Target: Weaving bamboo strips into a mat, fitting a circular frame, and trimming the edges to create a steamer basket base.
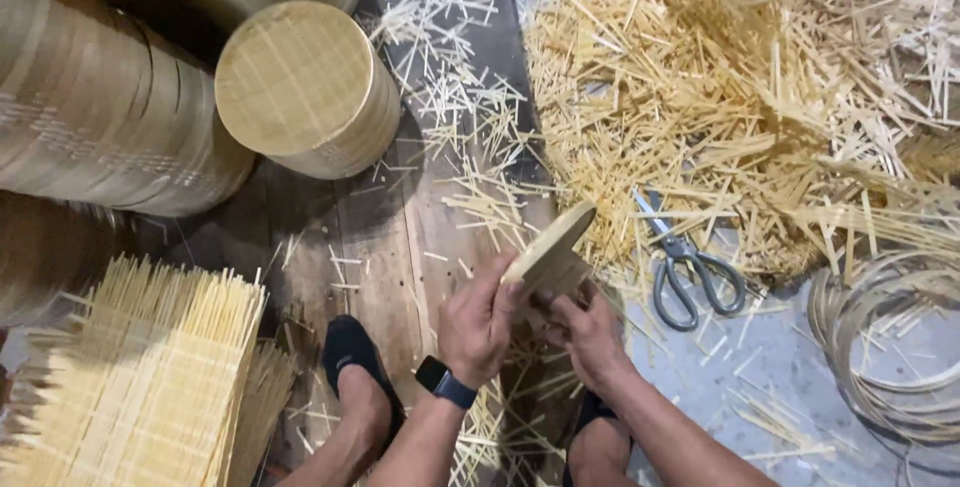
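Note:
Both hands hold a small round bamboo tray (pixel 553 250), tilted on edge above the floor. My left hand (pixel 481 322), with a dark watch on its wrist, grips the tray's lower left rim. My right hand (pixel 587 332) holds it from below on the right side. Just right of the tray, grey-handled scissors (pixel 685 267) lie on the floor beside a big heap of bamboo offcuts (pixel 740 97).
A stack of finished round bamboo trays (pixel 305 87) lies at upper left beside larger rolled stacks (pixel 95 107). Square woven bamboo mats (pixel 140 377) pile at lower left. Coiled bamboo strips (pixel 890 347) sit at right. My feet in dark slippers (pixel 350 352) rest on wooden planks (pixel 390 247).

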